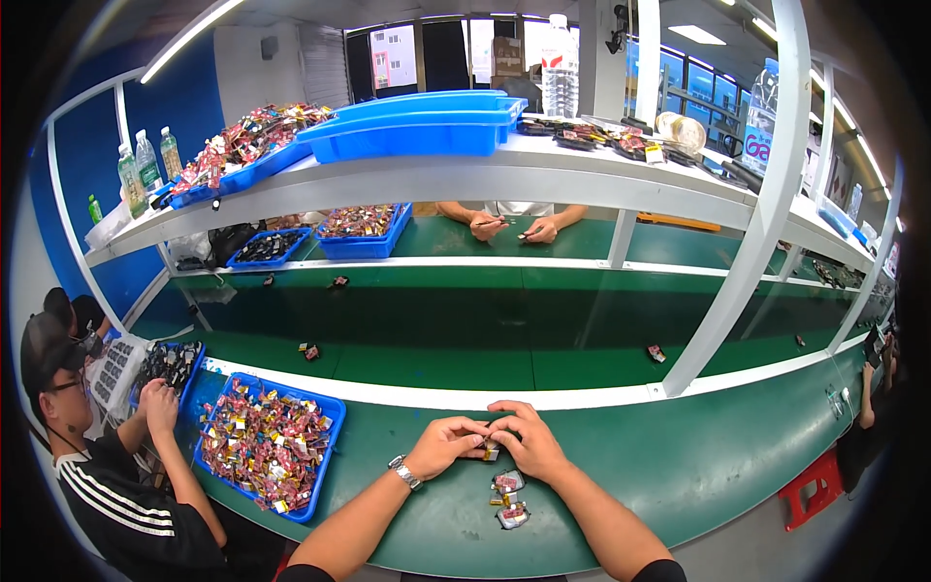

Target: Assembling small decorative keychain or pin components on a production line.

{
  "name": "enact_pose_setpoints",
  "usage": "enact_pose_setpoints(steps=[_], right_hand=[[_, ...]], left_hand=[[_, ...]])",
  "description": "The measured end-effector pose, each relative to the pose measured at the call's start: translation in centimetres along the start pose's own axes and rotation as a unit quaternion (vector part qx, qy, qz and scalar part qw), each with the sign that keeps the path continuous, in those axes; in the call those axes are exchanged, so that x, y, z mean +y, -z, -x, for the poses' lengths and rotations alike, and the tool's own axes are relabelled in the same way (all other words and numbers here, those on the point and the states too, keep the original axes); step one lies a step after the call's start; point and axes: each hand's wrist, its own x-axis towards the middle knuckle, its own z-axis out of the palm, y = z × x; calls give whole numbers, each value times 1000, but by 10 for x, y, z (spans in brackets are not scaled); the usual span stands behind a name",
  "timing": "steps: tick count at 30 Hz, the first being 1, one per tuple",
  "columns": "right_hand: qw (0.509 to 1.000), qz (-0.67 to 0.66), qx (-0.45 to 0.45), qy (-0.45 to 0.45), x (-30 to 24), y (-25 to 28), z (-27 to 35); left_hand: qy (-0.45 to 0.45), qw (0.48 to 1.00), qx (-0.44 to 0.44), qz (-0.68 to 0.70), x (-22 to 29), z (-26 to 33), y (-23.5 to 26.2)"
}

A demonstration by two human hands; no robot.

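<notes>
My left hand (442,450), with a metal watch on its wrist, and my right hand (529,442) meet above the green work surface. Pinched between their fingertips is a small battery with yellow tape (491,452), partly hidden by the fingers. Just nearer to me, between my forearms, lie a few small red circuit boards with silver battery packs (508,481), apart from my hands. To the left of my left forearm stands a blue tray (335,427) heaped with similar red, yellow and silver pieces.
A co-worker (107,475) sits at the left, hands by a tray of black parts (167,369). Across the bench, another person's hands (524,229) hold small pieces. A white shelf frame (737,223) carries blue trays (417,126) and bottles. A red stool (813,490) stands at right.
</notes>
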Motion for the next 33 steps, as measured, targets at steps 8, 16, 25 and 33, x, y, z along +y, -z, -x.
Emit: enact_pose_setpoints(steps=[8, 16, 25, 33], right_hand=[[1000, -14, 21, -7, 0, -3, 0], [999, -28, 24, -17, -1, -5, 1], [996, -93, 0, 7, -4, -1, 1], [999, -10, -34, 2, 3, 1, 1]], left_hand=[[12, 999, 17, 32, 1, -1, 0], [9, 998, -8, 68, -3, -2, 2], [46, 987, -42, 145, -1, -1, 3], [58, 995, -29, 76, 2, -3, -1]])
